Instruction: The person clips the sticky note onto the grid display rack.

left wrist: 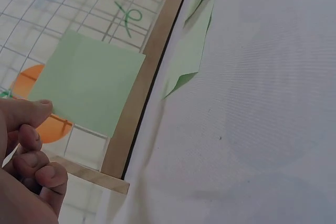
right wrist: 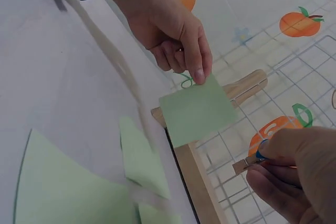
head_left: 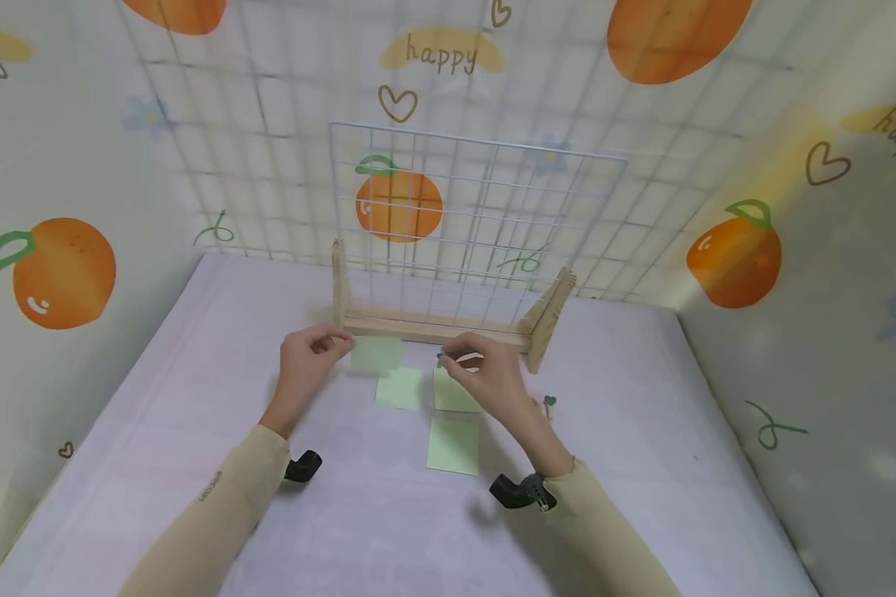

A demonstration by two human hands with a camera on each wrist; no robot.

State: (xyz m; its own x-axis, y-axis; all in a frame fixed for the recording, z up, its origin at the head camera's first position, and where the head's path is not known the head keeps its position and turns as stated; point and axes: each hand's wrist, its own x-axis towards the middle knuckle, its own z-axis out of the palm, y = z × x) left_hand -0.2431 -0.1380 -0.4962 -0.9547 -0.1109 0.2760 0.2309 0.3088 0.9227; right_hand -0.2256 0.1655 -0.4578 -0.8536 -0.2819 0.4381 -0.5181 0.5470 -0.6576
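My left hand (head_left: 306, 361) pinches a pale green sticky note (head_left: 377, 354) by its edge, between thumb and fingertips. In the left wrist view the note (left wrist: 89, 82) hangs in front of the wire grid and its wooden base bar. My right hand (head_left: 495, 380) pinches a small wooden clothespin (right wrist: 241, 166) with a blue decoration; much of it is hidden by the fingers. That hand is just in front of the rack, to the right of the held note. Below the hands, more green notes lie on the table: one (head_left: 398, 389) left, one (head_left: 454, 394) partly behind the right hand, one (head_left: 453, 448) nearer.
A white wire grid rack (head_left: 478, 141) stands on a wooden base bar (head_left: 433, 331) between wooden side feet (head_left: 548, 319). Small decorated items (head_left: 549, 402), pink and green, lie beside the right wrist. A patterned cloth with oranges (head_left: 63, 274) encloses the table (head_left: 627, 464).
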